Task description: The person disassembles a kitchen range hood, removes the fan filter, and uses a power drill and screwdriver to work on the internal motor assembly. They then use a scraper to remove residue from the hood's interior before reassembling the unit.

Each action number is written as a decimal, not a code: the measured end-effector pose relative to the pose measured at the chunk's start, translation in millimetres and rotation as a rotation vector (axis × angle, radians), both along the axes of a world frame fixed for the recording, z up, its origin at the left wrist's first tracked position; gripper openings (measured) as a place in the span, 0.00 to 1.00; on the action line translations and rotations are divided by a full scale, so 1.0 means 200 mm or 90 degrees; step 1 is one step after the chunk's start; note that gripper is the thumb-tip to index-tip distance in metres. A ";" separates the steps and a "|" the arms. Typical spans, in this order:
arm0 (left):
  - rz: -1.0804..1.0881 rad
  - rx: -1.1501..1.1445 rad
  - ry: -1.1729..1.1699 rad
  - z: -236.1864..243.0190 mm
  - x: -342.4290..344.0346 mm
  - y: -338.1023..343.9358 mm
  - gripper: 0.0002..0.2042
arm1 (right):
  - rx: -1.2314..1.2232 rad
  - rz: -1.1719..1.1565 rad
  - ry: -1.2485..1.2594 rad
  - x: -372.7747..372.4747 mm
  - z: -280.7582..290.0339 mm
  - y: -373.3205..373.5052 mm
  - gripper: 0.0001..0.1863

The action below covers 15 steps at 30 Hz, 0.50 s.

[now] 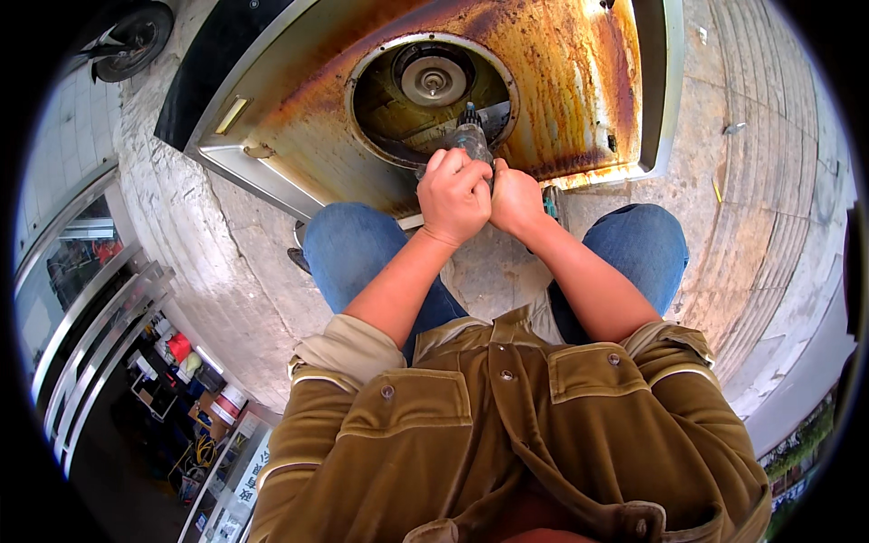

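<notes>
Both hands are wrapped round a cordless drill (471,138), its dark chuck pointing away from me into a round opening. My left hand (453,192) closes over the drill's body from the left. Pressed against it, my right hand (518,199) grips the drill from the right; my fingers hide most of the handle. In front stands a range hood (570,86), its inner panel coated in brown and yellow grease. Inside the opening sits a round metal motor plate (434,81) with a central shaft. The drill's tip appears below and right of that plate; contact cannot be made out.
My denim-covered knees (358,249) flank my arms, close to the hood's near edge. Worn concrete paving (235,271) surrounds me. At left is a shopfront with a glass display case (222,498) and piled goods. A motorcycle wheel (136,41) shows at the far left.
</notes>
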State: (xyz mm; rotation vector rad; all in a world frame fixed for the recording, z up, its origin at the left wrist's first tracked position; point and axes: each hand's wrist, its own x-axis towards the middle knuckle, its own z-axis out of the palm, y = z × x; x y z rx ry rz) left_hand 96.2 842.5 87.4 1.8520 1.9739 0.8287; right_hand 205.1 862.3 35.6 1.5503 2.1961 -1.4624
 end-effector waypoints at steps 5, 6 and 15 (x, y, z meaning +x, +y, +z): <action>-0.016 -0.028 -0.002 0.02 0.01 0.05 0.06 | -0.022 -0.016 0.013 0.01 0.00 0.02 0.16; -0.020 -0.029 -0.002 0.03 0.01 0.06 0.06 | -0.030 -0.020 0.012 0.01 0.01 0.02 0.17; -0.035 0.040 0.026 0.03 0.02 0.05 0.05 | 0.034 -0.052 0.065 0.00 -0.12 -0.06 0.20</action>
